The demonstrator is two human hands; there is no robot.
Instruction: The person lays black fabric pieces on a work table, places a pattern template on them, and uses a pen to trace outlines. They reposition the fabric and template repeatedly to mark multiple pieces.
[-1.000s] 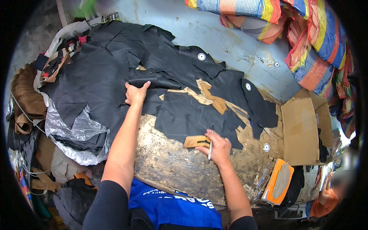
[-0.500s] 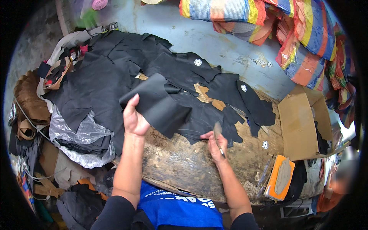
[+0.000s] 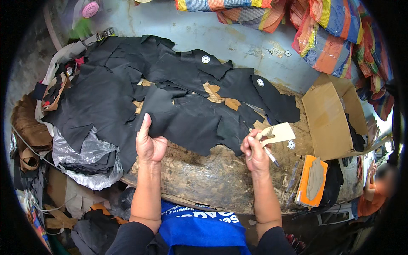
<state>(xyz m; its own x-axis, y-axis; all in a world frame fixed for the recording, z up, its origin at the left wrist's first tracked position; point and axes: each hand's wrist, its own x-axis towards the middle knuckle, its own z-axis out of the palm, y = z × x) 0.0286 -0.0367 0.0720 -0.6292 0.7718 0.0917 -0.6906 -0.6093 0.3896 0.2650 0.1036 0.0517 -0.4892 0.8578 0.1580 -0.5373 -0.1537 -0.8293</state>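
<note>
A sheet of black leather-like material lies over the other dark pieces on the table. My left hand is at its near left edge, thumb pointing up along the sheet and fingers partly hidden under it. In my right hand are a slim pen and a flat cream pattern piece with a cut-out. The pattern piece sticks out to the right of my fingers, above the worn table, and the pen lies slantwise through the grip.
Black material is heaped across the left and back of the wooden table. On the right are an open cardboard box and an orange box with a grey-brown pattern piece. Woven sacks line the far right. A person is at the right edge.
The black sheet, raised and curled before, now lies flatter on the pile. My right hand has turned, so the cream pattern piece shows broadside. The whole view has shifted slightly.
</note>
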